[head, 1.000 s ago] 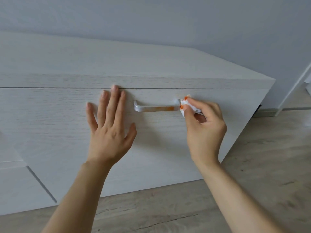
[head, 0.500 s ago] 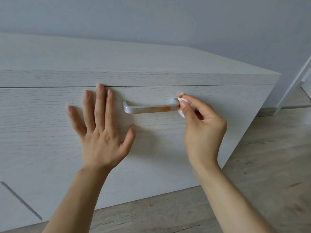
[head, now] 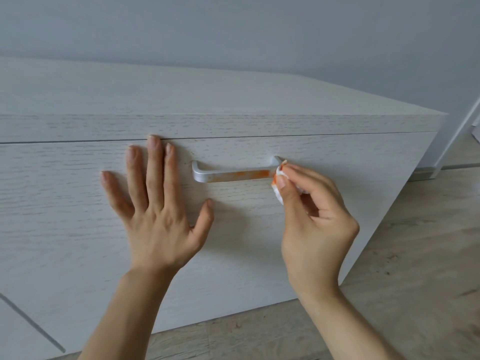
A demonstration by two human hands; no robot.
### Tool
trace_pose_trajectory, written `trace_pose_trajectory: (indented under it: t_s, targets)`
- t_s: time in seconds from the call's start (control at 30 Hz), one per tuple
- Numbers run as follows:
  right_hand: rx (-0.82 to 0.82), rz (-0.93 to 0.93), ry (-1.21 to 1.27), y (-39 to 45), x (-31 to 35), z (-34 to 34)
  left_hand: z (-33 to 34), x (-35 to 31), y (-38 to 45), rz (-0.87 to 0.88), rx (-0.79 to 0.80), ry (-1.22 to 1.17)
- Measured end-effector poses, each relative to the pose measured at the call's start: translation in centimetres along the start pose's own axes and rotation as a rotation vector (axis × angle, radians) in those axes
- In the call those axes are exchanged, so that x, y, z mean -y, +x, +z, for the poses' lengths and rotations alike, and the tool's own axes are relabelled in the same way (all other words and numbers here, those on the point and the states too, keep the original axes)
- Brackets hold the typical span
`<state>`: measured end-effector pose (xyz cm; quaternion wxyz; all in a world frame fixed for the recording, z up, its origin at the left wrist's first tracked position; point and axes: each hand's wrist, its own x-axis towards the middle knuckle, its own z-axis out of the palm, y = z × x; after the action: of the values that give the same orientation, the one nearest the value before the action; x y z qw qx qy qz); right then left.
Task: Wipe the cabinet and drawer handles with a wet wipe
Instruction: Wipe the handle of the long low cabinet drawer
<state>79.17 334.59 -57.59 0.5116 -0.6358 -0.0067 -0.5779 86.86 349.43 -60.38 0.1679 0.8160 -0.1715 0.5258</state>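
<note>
A silver bar handle is fixed to the white wood-grain drawer front. An orange smear covers the right half of the bar. My right hand pinches a crumpled white wet wipe, stained orange at its tip, against the handle's right end. My left hand lies flat on the drawer front just left of the handle, fingers spread and pointing up.
The cabinet top runs back to a grey wall. Pale wood floor lies to the right and below. A white door frame stands at the far right. Another panel seam shows at the lower left.
The view has shifted slightly. My right hand with the wipe stays at the handle's right end, moving a little. My left hand stays flat on the drawer front.
</note>
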Motion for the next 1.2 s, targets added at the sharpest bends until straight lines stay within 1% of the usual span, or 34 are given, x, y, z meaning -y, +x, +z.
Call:
trace_pose_trajectory:
  t_s: [0.1, 0.2, 0.33, 0.43, 0.6, 0.73, 0.83, 0.93, 1.0, 1.2]
  targets:
    - [-0.024, 0.014, 0.016, 0.2, -0.2, 0.1, 0.1, 0.1, 0.0, 0.004, -0.005, 0.001]
    - [0.001, -0.014, -0.016, -0.1, 0.1, 0.0, 0.2, 0.1, 0.0, 0.010, -0.012, 0.007]
    - [-0.046, 0.257, 0.107, 1.1, 0.3, 0.3, 0.2, 0.1, 0.0, 0.008, -0.015, 0.005]
    - [-0.012, 0.306, 0.131, 1.5, 0.3, 0.5, 0.1, 0.1, 0.0, 0.007, -0.012, 0.002]
    - [0.001, 0.232, 0.096, 0.5, 0.5, 0.1, 0.1, 0.0, 0.0, 0.008, -0.020, 0.016]
    - [0.001, 0.211, 0.081, 0.5, 0.2, 0.0, 0.2, -0.1, 0.1, 0.005, -0.019, 0.014]
    - [0.031, 0.088, 0.034, -0.1, 0.4, -0.6, 0.2, 0.0, 0.0, 0.000, -0.022, 0.019]
    - [-0.007, -0.036, -0.027, -0.1, 0.2, 0.0, 0.3, 0.0, 0.0, 0.001, -0.028, 0.024]
    - [-0.011, -0.082, -0.075, -0.1, 0.2, 0.7, 0.3, 0.0, 0.0, 0.008, -0.031, 0.019]
    - [-0.002, -0.092, -0.117, 0.3, 0.0, 0.4, 0.3, 0.1, 0.0, 0.018, -0.041, 0.024]
